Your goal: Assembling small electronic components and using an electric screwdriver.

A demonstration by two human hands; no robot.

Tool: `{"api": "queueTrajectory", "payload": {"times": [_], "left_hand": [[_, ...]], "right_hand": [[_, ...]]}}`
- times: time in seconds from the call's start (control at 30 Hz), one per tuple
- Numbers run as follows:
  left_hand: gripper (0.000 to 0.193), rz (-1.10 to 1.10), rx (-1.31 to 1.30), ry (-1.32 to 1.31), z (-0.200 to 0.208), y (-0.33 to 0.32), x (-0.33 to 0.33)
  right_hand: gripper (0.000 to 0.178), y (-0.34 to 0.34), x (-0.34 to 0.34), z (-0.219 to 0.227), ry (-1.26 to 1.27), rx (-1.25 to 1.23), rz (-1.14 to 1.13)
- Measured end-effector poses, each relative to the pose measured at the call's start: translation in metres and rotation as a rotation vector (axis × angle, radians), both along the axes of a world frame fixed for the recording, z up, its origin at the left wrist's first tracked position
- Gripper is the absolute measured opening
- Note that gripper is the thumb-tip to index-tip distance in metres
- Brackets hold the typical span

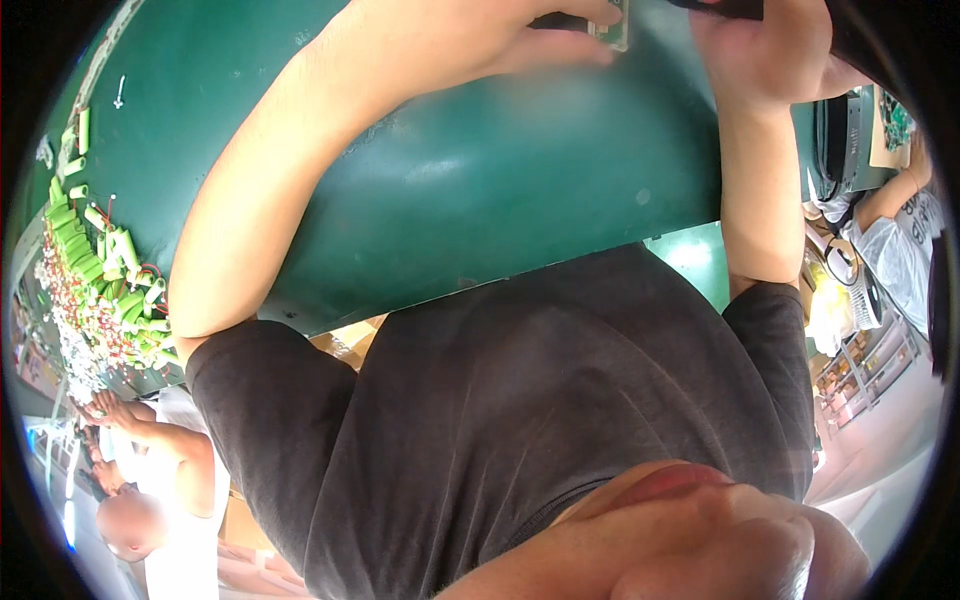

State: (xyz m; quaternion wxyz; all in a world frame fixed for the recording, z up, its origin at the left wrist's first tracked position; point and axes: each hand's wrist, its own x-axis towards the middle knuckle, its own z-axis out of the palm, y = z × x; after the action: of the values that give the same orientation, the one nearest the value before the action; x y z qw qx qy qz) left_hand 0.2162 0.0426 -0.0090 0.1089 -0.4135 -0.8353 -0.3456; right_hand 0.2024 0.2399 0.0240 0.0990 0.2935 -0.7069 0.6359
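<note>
At the top edge, my left hand (500, 32) closes its thumb and fingers on a small green circuit board (617, 28); the upper part of the board is out of the picture. Across from it, to the right, is my right hand (768, 52), with its fingers curled by a dark object (738, 8). The frame cuts off most of that object, so its kind is unclear. Both hands are above the green table (480, 190).
A heap of light green cylinders (85, 250) with red wires lies on the table's left side. One co-worker (180, 460) is at the lower left, another (900, 230) at the far right. A black case-like thing (838, 145) is right of my right forearm.
</note>
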Motion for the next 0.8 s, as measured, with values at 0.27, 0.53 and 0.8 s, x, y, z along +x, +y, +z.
{"api": "queueTrajectory", "payload": {"times": [0.27,0.53,0.8], "left_hand": [[0.022,-0.032,0.073,0.040,-0.003,0.000,-0.005],[0.024,0.004,0.214,-0.133,0.008,0.002,-0.001],[0.041,0.441,0.098,-0.026,0.048,-0.030,-0.067]], "right_hand": [[0.062,-0.001,-0.002,-0.003,0.047,0.004,-0.013],[0.060,-0.022,-0.016,0.000,-0.064,-0.342,-0.027],[0.014,0.006,-0.034,-0.029,0.169,-0.215,0.011]]}}
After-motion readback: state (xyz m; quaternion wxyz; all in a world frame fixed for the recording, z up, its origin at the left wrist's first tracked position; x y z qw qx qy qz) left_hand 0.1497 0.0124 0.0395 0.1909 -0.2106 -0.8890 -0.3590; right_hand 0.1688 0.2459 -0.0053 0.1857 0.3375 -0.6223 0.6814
